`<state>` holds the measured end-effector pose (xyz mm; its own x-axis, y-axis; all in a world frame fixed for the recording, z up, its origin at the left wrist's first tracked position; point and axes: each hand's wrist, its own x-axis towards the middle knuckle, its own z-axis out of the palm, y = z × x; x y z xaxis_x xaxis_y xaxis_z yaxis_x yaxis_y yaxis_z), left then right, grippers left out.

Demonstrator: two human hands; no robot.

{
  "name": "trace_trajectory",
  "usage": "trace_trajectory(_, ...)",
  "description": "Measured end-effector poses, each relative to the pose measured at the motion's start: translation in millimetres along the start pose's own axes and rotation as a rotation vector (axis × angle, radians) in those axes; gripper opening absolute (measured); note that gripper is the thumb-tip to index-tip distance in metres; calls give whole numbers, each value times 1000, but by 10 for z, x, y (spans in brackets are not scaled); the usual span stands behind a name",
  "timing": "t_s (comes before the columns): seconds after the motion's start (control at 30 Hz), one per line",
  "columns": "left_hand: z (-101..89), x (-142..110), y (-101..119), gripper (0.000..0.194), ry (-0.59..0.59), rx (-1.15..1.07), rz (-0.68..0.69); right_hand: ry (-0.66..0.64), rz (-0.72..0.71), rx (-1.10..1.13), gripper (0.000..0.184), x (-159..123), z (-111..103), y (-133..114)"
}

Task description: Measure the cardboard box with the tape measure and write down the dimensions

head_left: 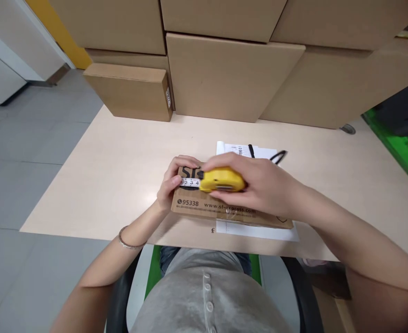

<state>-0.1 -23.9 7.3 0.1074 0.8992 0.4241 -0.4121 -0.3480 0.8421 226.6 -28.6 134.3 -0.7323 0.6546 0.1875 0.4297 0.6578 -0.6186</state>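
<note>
A flat brown cardboard box (197,209) with black print lies on the table in front of me. My right hand (256,178) is closed around a yellow tape measure (221,179) over the box's top. A short length of white blade (191,182) with black numbers sticks out to the left. At the box's left end, my left hand (172,182) pinches the blade's tip, its thumb on top and its other fingers at the box's edge. Under the box lie white paper sheets (259,231), partly covered.
Large cardboard boxes (221,78) stand stacked along the table's (120,185) back edge. A smaller carton (134,95) stands upright at the back left. A black pen (251,151) rests on the papers behind the box, and a black loop (278,156) shows beyond my right hand.
</note>
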Motion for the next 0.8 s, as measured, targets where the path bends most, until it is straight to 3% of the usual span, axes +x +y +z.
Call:
trace_trajectory(0.23,-60,31,-23,31,-82,16,40,265,147,6,53,-1149,-324,387)
trace_trajectory(0.33,-72,32,-13,32,-93,15,35,360,214,15,54,-1452,-354,454)
trace_trajectory(0.6,-50,31,21,31,-35,79,-9,422,288,94,50,-1514,-273,512)
trace_trajectory(0.8,-57,21,12,31,-18,127,-18,407,285,49,46,-1450,-399,416)
